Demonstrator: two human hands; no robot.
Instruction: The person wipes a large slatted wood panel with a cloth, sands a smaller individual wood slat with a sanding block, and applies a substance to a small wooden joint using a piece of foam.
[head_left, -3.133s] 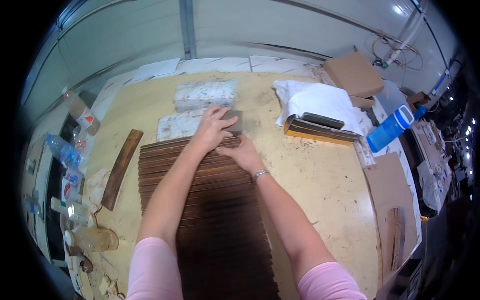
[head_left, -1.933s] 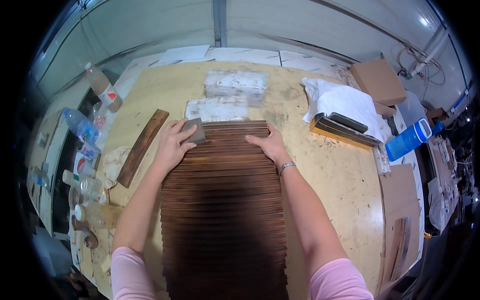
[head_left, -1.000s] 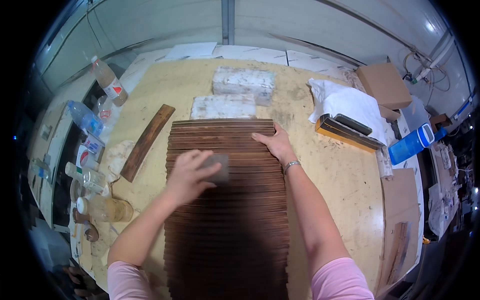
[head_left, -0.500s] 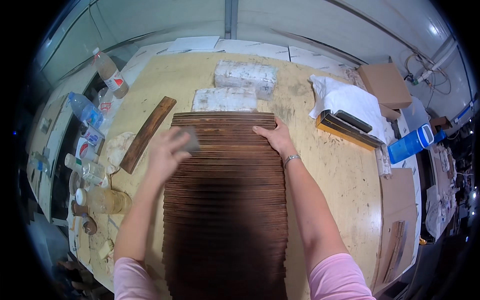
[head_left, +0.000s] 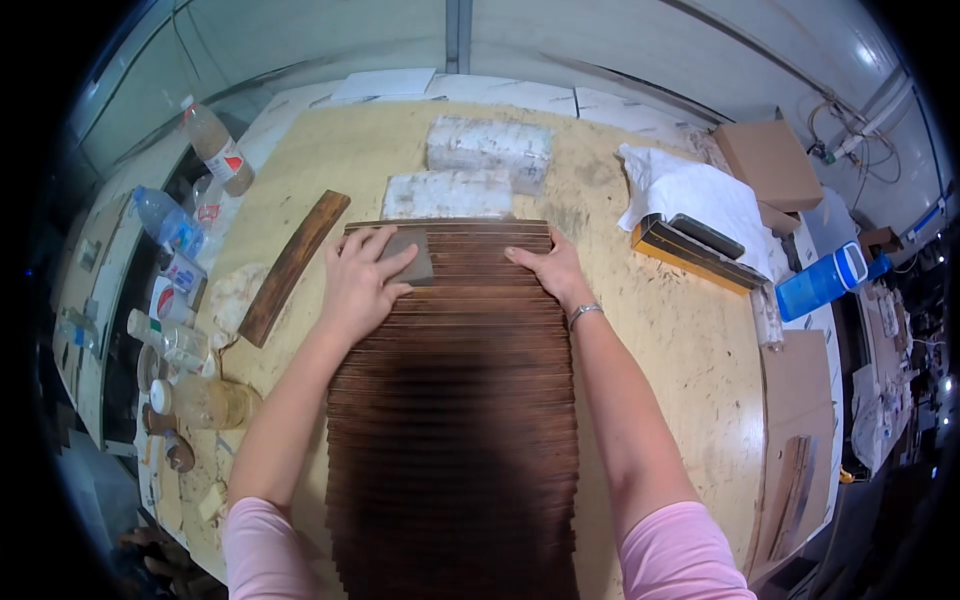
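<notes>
A long row of dark brown wooden strips (head_left: pixel 450 345), packed side by side, runs from the middle of the table toward me, its near part in shadow. My left hand (head_left: pixel 362 275) grips a grey sanding pad (head_left: pixel 408 258), flat on the strips near the far left corner. At the far right corner, my right hand (head_left: pixel 550 268) holds the edge of the row, its thumb on top and its other fingers down the side. One loose brown strip (head_left: pixel 295 268) lies slantwise to the left of the row.
Two white wrapped blocks (head_left: pixel 450 194) lie just beyond the row. Several bottles, among them a clear one (head_left: pixel 180 340), line the left edge. At the right are a phone (head_left: pixel 707 236) on a black-and-yellow box (head_left: pixel 690 258), white cloth (head_left: pixel 680 185), a blue bottle (head_left: pixel 815 288) and a cardboard box (head_left: pixel 768 165).
My left hand has moved right with the sanding pad, from the row's left edge onto its far end. My right hand keeps its place at the far right corner.
</notes>
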